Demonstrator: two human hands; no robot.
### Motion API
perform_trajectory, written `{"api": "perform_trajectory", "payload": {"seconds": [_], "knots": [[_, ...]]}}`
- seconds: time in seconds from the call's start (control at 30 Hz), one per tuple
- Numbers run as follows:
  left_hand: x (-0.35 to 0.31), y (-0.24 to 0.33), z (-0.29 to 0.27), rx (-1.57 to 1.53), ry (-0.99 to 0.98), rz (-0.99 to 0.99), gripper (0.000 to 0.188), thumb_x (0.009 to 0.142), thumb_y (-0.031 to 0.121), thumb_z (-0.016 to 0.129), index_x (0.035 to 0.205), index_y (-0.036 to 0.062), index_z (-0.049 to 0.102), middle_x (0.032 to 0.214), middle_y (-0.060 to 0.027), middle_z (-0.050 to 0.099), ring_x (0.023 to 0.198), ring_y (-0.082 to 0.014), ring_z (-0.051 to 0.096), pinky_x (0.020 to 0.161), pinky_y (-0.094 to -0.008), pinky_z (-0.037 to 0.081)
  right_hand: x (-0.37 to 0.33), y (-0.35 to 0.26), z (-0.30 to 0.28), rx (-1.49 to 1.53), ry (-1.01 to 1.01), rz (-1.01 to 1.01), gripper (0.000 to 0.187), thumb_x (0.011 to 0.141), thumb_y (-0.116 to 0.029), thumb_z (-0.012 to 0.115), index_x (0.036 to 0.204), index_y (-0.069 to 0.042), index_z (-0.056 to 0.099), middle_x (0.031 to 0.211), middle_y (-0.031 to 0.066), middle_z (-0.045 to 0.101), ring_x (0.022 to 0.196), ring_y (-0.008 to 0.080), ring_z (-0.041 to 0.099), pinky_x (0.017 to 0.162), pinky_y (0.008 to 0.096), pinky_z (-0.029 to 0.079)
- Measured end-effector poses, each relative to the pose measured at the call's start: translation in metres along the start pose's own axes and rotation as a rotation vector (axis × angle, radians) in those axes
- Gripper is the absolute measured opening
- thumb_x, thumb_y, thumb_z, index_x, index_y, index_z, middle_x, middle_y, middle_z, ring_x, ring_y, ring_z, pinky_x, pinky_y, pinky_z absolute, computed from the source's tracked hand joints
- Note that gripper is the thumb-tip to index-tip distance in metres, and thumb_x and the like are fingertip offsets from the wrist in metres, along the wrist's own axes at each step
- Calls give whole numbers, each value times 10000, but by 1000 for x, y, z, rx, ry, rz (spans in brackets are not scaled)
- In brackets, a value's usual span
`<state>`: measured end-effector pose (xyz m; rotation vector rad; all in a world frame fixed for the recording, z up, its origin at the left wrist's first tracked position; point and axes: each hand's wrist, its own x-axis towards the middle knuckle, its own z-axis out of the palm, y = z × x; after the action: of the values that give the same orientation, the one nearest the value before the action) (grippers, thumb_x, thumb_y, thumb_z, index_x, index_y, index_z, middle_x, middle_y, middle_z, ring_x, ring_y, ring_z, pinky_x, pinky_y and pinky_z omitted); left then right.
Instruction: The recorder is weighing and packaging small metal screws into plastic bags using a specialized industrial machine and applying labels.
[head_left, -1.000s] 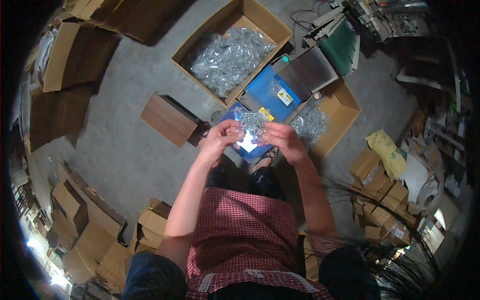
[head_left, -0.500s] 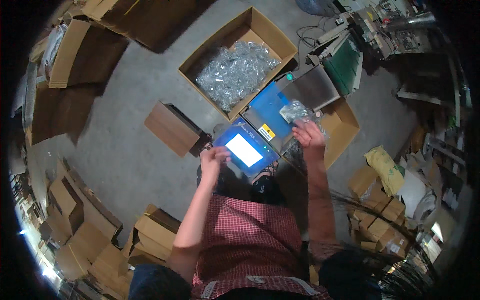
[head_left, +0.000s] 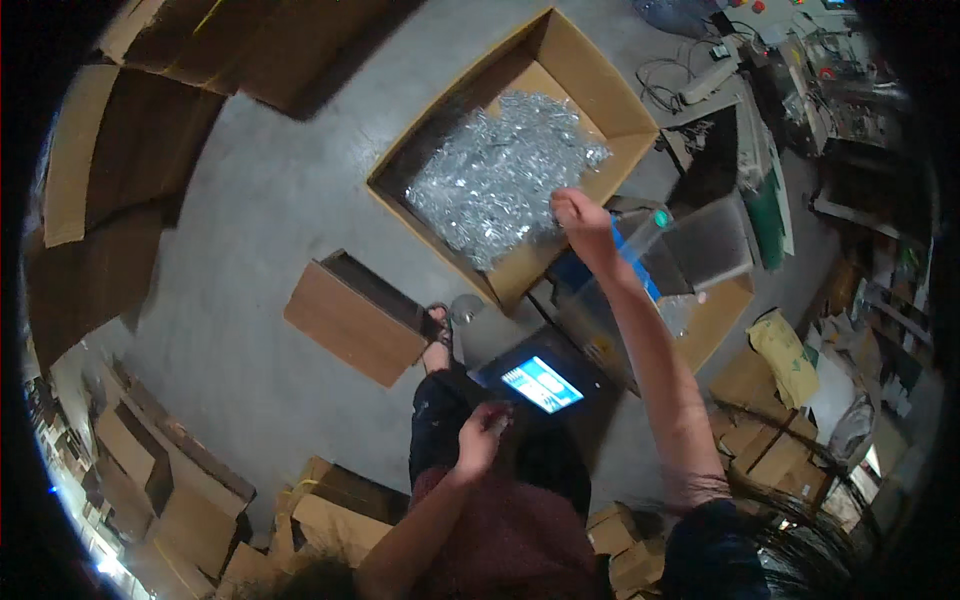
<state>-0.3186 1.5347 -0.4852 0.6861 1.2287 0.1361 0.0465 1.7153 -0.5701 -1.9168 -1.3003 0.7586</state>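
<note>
My right hand point(head_left: 584, 216) is closed, its fingers at the near right side of a large open cardboard box point(head_left: 400, 214). A heap of small, shiny clear plastic pieces point(head_left: 500, 170) fills part of that box. Whatever those fingers hold is hidden. Beneath my right forearm stands a blue machine point(head_left: 636, 262), partly covered by the arm. Its lit screen point(head_left: 542, 384) faces up in front of my lap. Just left of the screen, my left hand point(head_left: 480, 436) is curled closed. Something small and shiny seems to show at its fingertips, too blurred to name.
A smaller cardboard box point(head_left: 728, 318) stands right of the machine. On the floor at left lies a brown carton point(head_left: 352, 322) beside my foot. Large cartons point(head_left: 150, 130) stand far left. Flattened cardboard point(head_left: 180, 480) and a yellow sack point(head_left: 780, 350) lie nearer, with equipment point(head_left: 850, 90) at far right.
My right hand has moved from the machine, where it held clear plastic, left and away to the box. My left hand has drawn nearer to my lap. The whole view has shifted.
</note>
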Motion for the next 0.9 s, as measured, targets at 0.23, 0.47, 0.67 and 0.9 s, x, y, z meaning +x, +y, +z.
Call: {"api": "perform_trajectory", "payload": {"seconds": [0.23, 0.47, 0.67, 0.9], "knots": [[40, 28, -56, -164, 232, -85, 192, 881, 25, 604, 1066, 36, 653, 1021, -42, 674, 947, -107, 600, 835, -254, 470, 67, 29, 70, -823, -184, 188, 305, 807, -85, 602, 1095, -146, 684, 1456, 175, 412, 1347, 437, 359, 1000, 711, 349], [39, 32, -60, -153, 49, -190, 151, 876, 36, 603, 1010, 28, 673, 936, -28, 674, 884, -115, 611, 784, -267, 480, 47, 6, 36, -415, -266, 429, 256, 799, -75, 665, 1054, -100, 671, 988, 88, 676, 1063, 258, 628, 878, 383, 505], [65, 55, -99, -410, 54, -123, 144, 904, 54, 558, 1001, 25, 661, 875, -34, 658, 791, -118, 586, 724, -267, 469, 19, -101, 21, 764, -17, 625, 269, 812, -76, 710, 1057, -6, 625, 912, 51, 682, 881, 156, 663, 774, 301, 516], [93, 260, -71, -453, -118, 118, 315, 980, 189, 587, 1231, 3, 541, 1158, -120, 629, 1038, -222, 629, 872, -349, 540, 10, -190, 1, 986, -78, 566, 314, 866, -34, 653, 1174, -16, 596, 992, 110, 696, 911, 193, 691, 750, 318, 571]]}}
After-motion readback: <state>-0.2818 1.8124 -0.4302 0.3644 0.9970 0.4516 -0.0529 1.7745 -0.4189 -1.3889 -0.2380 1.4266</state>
